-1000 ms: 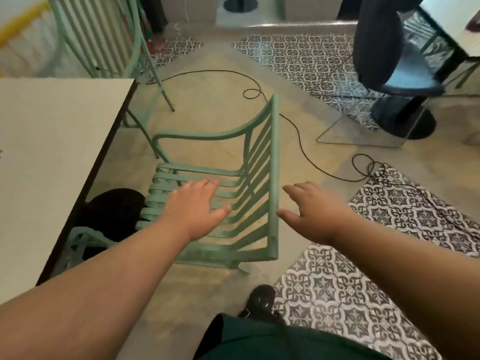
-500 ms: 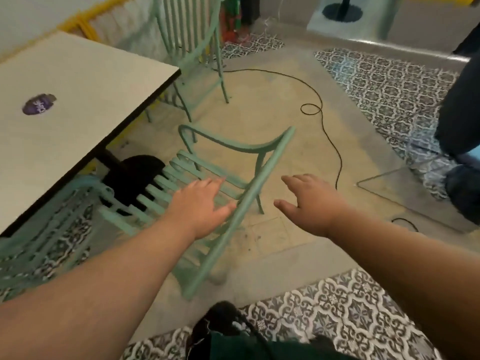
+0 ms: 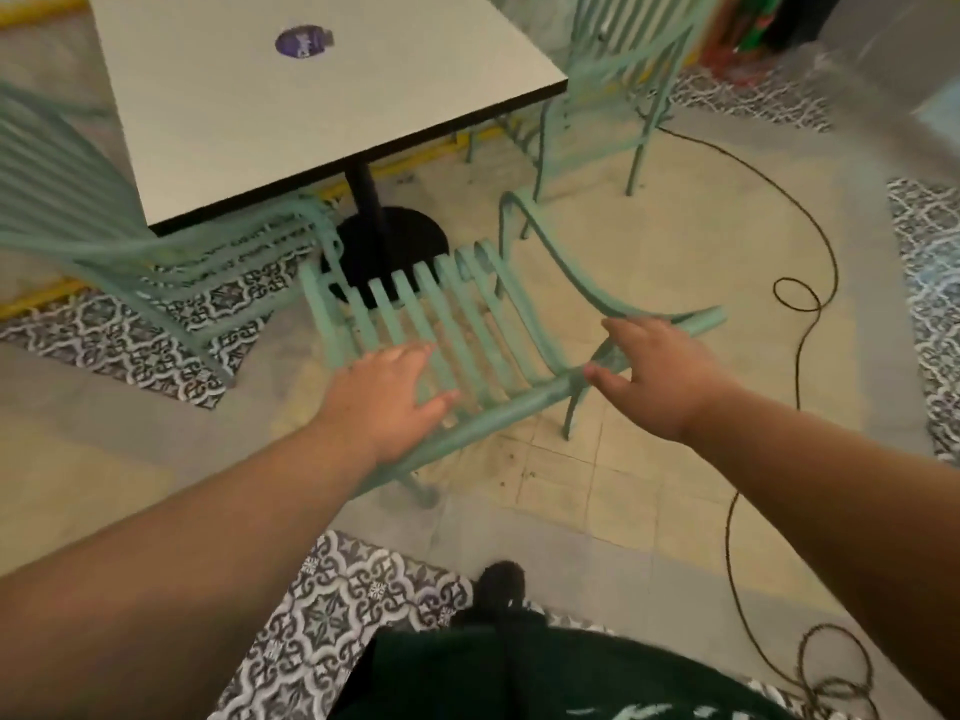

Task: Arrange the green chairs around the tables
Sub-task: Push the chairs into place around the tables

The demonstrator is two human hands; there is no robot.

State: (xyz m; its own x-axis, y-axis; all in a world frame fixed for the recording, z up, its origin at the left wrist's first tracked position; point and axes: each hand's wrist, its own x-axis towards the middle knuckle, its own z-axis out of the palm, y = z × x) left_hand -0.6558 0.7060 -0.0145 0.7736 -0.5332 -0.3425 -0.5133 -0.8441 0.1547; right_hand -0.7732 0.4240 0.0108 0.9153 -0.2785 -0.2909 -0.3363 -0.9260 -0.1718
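A green slatted chair (image 3: 457,314) stands in front of me, its seat pointing toward the table's black pedestal base (image 3: 387,244). The white square table (image 3: 311,106) fills the upper left. My left hand (image 3: 387,397) lies palm down on the left part of the chair's top back rail, fingers spread. My right hand (image 3: 657,374) hovers at the rail's right end, where the armrest joins; its fingertips touch the armrest and the thumb points at the rail. Neither hand is closed around the chair.
A second green chair (image 3: 72,200) is tucked at the table's left side, a third (image 3: 613,75) stands beyond its far right corner. A black cable (image 3: 810,304) loops over the floor at right. Patterned tiles (image 3: 343,600) and my shoe (image 3: 501,584) lie below me.
The chair has turned and shifted toward the table, so its seat now faces the pedestal. Both hands have come down onto the back rail; the view has swung left.
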